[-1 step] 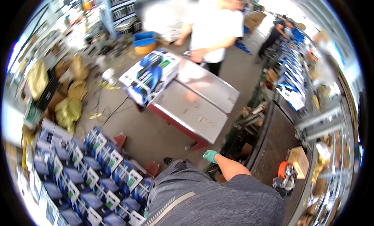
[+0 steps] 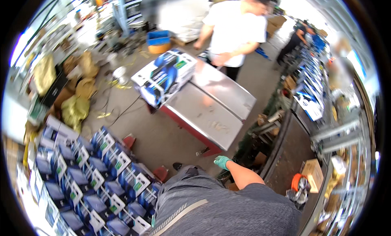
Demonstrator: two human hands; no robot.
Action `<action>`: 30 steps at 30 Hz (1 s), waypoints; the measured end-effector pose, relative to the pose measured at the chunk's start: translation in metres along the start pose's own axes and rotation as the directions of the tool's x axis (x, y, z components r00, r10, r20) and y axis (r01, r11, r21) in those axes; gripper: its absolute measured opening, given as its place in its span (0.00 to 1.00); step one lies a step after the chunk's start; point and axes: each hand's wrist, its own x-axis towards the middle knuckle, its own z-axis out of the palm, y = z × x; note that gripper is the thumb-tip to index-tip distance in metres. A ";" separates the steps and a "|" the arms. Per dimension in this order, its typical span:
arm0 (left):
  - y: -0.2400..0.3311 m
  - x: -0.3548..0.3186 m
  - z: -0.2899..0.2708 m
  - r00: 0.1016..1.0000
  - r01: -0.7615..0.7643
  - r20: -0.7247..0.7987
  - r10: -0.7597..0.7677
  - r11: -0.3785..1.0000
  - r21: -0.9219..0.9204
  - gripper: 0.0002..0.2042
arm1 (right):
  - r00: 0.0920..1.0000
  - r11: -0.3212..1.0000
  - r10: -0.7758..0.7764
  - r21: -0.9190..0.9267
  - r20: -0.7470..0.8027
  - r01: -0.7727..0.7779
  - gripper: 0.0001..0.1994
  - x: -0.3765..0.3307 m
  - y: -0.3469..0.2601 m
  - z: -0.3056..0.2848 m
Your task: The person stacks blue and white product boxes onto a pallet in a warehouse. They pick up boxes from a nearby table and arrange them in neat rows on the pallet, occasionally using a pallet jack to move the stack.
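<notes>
My right hand (image 2: 222, 162), in a green glove, hangs beside my right thigh with nothing visible in it. Its fingers look loosely extended. The near corner of a metal-topped table (image 2: 203, 118) with a red frame is the closest thing ahead of it, without contact. A sliver of green at the left side of my grey shirt may be my left hand (image 2: 153, 221); its fingers are hidden. A blue-and-white printed carton (image 2: 165, 75) lies on the table's far left end.
Stacked blue-and-white cartons (image 2: 95, 179) fill the lower left. Behind the table stands a person in a white shirt (image 2: 234, 34). On my right runs a dark bench (image 2: 281, 154) with a brown box (image 2: 313, 175). Cables (image 2: 122, 112) cross the floor at left.
The view has shifted slightly, so the table and carton appear a little farther right and the stacked cartons a little lower. My right hand stays at my side.
</notes>
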 end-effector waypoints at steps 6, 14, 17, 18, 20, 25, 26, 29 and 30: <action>-0.087 -0.009 -0.028 0.995 0.084 -0.043 -0.093 0.981 -0.177 0.24 | 0.984 0.937 -0.073 0.327 -0.160 0.123 0.23 0.008 -0.048 -0.069; -0.118 -0.006 -0.018 0.989 0.052 -0.118 -0.090 0.956 -0.288 0.25 | 0.715 0.734 -0.285 0.335 -0.638 0.591 0.14 0.112 -0.133 -0.298; -0.086 -0.028 0.007 0.975 -0.042 -0.213 -0.064 0.889 -0.457 0.23 | 0.623 0.812 -0.394 0.061 -0.676 0.580 0.14 0.125 -0.227 -0.390; -0.087 -0.035 0.011 0.963 -0.083 -0.257 -0.080 0.820 -0.566 0.21 | 0.573 0.836 -0.484 -0.154 -0.662 0.527 0.14 0.110 -0.282 -0.414; 0.002 -0.037 0.051 0.961 -0.166 -0.277 0.020 0.841 -0.515 0.16 | 0.520 0.801 -0.566 -0.280 -0.639 0.528 0.15 0.188 -0.234 -0.479; 0.156 -0.044 0.150 0.901 -0.274 -0.368 0.229 0.959 -0.075 0.20 | 0.522 0.722 -0.692 -0.456 -0.500 0.520 0.21 0.376 -0.223 -0.554; 0.170 -0.020 0.166 0.824 -0.331 -0.433 0.366 0.930 0.157 0.22 | 0.532 0.726 -0.687 -0.465 -0.495 0.506 0.23 0.401 -0.227 -0.562; 0.296 -0.008 0.264 0.890 -0.433 -0.132 0.436 0.900 0.051 0.25 | 0.614 0.761 -0.649 -0.415 -0.449 0.500 0.28 0.459 -0.195 -0.592; 0.316 0.001 0.287 0.879 -0.430 -0.113 0.463 0.873 0.232 0.25 | 0.637 0.751 -0.660 -0.358 -0.398 0.554 0.28 0.480 -0.204 -0.594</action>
